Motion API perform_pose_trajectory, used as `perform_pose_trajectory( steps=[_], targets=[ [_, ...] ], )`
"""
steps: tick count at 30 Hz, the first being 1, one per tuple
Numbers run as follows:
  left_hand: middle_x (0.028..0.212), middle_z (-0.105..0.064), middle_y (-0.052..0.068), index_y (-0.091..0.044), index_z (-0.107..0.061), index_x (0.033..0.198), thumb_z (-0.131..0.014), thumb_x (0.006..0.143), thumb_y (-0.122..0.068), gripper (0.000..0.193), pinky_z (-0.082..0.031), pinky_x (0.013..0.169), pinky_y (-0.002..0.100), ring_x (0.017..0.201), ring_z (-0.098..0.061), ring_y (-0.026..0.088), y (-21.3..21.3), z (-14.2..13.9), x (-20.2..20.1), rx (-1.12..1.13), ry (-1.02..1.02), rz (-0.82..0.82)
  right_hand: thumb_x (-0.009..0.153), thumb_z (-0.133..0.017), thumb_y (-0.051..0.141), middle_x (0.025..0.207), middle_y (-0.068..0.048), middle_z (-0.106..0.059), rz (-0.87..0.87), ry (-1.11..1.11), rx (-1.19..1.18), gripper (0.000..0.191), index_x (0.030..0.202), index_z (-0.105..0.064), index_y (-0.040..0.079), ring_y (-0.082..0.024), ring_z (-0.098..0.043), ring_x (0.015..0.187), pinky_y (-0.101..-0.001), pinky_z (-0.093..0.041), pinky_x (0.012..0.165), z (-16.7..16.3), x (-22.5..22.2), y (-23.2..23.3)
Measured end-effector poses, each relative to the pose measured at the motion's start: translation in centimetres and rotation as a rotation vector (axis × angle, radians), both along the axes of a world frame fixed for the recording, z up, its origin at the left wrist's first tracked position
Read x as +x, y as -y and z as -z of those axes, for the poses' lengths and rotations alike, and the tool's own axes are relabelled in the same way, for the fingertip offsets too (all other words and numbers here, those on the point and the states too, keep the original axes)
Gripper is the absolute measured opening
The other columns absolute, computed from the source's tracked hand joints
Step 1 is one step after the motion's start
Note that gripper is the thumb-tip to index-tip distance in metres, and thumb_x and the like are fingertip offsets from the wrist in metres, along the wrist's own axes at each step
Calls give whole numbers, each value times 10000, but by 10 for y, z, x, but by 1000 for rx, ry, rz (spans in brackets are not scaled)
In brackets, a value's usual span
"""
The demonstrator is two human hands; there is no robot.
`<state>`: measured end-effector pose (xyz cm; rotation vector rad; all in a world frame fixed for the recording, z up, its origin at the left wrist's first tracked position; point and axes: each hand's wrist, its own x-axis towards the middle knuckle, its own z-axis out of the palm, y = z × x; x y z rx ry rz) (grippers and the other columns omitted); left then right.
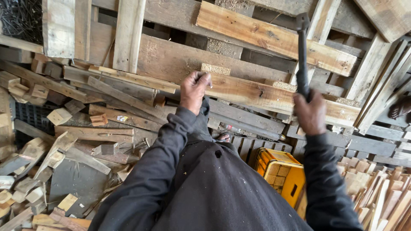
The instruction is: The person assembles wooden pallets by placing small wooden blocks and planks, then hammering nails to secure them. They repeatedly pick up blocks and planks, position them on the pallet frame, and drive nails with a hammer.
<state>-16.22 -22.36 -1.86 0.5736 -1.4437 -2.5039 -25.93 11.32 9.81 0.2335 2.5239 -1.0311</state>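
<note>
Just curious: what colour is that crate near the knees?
Yellow crate, holding small wooden blocks; seen from the head camera.

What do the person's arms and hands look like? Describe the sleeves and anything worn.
Both arms are covered to the wrist by long, loose sleeves of dark charcoal cloth, flecked with pale sawdust. The left hand and right hand are bare: no gloves, and no rings or watch that can be seen.

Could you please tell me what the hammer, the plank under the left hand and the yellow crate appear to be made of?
The hammer in the right hand looks like dark, dull metal, possibly with a rubbery grip. The plank by the left hand is rough, unfinished wood: visible grain, knots and sawdust. The yellow crate seems moulded plastic, with smooth walls and a slot; it holds pale wood blocks.
</note>
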Motion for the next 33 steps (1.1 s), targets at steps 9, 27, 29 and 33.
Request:
perform_pose_trajectory(
  steps=[9, 27, 29, 33],
  targets=[
    [954, -774, 60, -85, -737, 986, -739, 928, -68, 60, -662, 738, 282, 853, -739, 140, -31, 15, -18, -540, 60, -134, 829, -664, 113, 664, -7, -567, 107, 284, -393, 225, 1015, -567, 30, -121, -533, 502, -321, -467, 443, 24, 171, 66],
    [915, -776, 41, -105, -770, 1008, -774, 911, -52, 111, -640, 702, 277, 804, -737, 151, -28, 18, -21, -771, -35, -63, 1033, -525, 407, 644, 16, -569, -198, 173, -225, 366, 1016, -565, 43, -79, -535, 484, -264, -487, 414, -5, 142, 69],
    [916, -781, 42, -106, -772, 1013, -775, 912, -76, 106, -631, 692, 284, 797, -730, 149, -26, 20, -19, -793, -29, -42, 1039, -523, 413, 638, -8, -552, -124, 353, -159, 375, 1007, -580, 44, -102, -513, 475, -296, -475, 395, -8, 138, 70],
    [996, -780, 47, -111, -741, 1073, -719, 975, -127, 102, -628, 729, 311, 852, -731, 142, -16, 15, -18, -716, -91, -16, 1053, -544, 376, 690, -19, -570, -66, 128, -535, 352, 1030, -549, 25, -107, -536, 510, -278, -482, 412, -37, 133, 73]
  ],
)
